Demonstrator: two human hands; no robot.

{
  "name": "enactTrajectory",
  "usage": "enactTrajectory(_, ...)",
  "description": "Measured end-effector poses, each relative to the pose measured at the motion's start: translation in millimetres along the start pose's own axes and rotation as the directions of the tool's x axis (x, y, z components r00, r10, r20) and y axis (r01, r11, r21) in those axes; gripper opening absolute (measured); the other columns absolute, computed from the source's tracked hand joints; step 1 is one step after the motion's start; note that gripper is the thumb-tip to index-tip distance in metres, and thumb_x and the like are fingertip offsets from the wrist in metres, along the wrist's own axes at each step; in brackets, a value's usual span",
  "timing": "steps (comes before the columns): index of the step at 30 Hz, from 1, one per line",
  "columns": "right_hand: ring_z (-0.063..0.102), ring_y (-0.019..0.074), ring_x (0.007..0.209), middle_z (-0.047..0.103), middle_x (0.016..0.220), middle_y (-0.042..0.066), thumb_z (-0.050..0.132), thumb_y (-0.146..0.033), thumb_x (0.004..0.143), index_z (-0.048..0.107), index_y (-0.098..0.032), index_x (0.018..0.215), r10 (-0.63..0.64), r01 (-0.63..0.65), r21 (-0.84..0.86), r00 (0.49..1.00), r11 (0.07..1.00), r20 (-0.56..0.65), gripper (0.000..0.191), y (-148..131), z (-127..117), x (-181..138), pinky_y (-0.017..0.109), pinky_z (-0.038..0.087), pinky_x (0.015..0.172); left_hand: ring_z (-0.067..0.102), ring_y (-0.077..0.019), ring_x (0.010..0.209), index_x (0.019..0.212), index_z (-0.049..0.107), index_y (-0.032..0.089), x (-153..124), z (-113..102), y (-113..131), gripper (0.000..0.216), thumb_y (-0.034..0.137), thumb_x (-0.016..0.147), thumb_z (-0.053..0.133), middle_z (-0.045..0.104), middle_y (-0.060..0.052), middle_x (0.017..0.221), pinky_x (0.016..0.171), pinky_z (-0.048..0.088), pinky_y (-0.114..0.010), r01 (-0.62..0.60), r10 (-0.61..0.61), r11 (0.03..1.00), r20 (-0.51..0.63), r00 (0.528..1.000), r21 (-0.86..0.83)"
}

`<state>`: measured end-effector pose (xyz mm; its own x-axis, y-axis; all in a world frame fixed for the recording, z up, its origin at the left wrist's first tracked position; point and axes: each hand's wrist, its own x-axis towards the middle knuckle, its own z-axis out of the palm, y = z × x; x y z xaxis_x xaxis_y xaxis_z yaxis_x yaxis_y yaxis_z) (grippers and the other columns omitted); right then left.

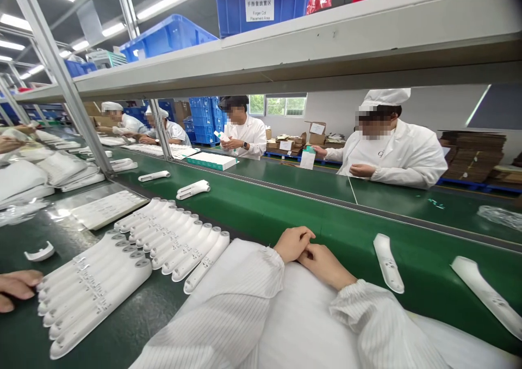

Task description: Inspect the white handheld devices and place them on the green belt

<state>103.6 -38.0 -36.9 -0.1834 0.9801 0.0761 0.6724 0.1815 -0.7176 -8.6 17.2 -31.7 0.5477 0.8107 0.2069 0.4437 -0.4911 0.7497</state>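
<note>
My left hand (pixel 292 243) and my right hand (pixel 326 265) rest together at the near edge of the green conveyor belt (pixel 285 205). The left hand's fingers are curled closed against the right hand, whose fingers are tucked in; nothing shows in either. Both forearms, in white striped sleeves, lie on a white cloth (pixel 302 325). To the left of my hands lie two rows of several white plastic housings (pixel 179 244), the nearer row (pixel 93 293) closer to the bench edge. Right of my hands, two single white shells (pixel 388 263) (pixel 485 295) lie on the belt.
Another person's hand (pixel 16 291) rests at the lower left beside a small curved white part (pixel 39 252). Two white handheld devices (pixel 193 189) (pixel 154 176) lie further up the belt. Workers in white coats (pixel 391 151) sit across it. Overhead, a shelf (pixel 326 48) carries blue bins (pixel 261 1).
</note>
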Motion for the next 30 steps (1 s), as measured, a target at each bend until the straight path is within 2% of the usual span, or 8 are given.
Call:
enactTrajectory(23, 0.049, 0.0134, 0.054, 0.061, 0.061, 0.003, 0.046, -0.024, 0.076, 0.054, -0.018, 0.056, -0.026, 0.026, -0.019, 1.0, 0.999, -0.01, 0.023, 1.0, -0.3, 0.8, 0.025, 0.031, 0.052, 0.06, -0.0152, 0.08, 0.09, 0.066, 0.019, 1.6, 0.6, -1.0, 0.03, 0.023, 0.082, 0.037, 0.067, -0.002, 0.084, 0.075, 0.044, -0.025, -0.008, 0.008, 1.0, 0.0, 1.0, 0.003)
enactTrajectory(30, 0.05, 0.0132, 0.057, 0.062, 0.064, 0.005, 0.045, -0.022, 0.077, 0.054, -0.017, 0.058, 0.013, -0.012, -0.055, 1.0, 0.998, 0.008, 0.021, -3.3, -2.4, 1.7, 0.024, 0.03, 0.052, 0.06, -0.0139, 0.081, 0.092, 0.065, 0.019, 2.1, -0.7, -0.6, 0.03, 0.023, 0.082, 0.037, 0.067, -0.001, 0.087, 0.076, 0.044, -0.024, 0.006, -0.007, 0.999, 0.021, 1.0, 0.046)
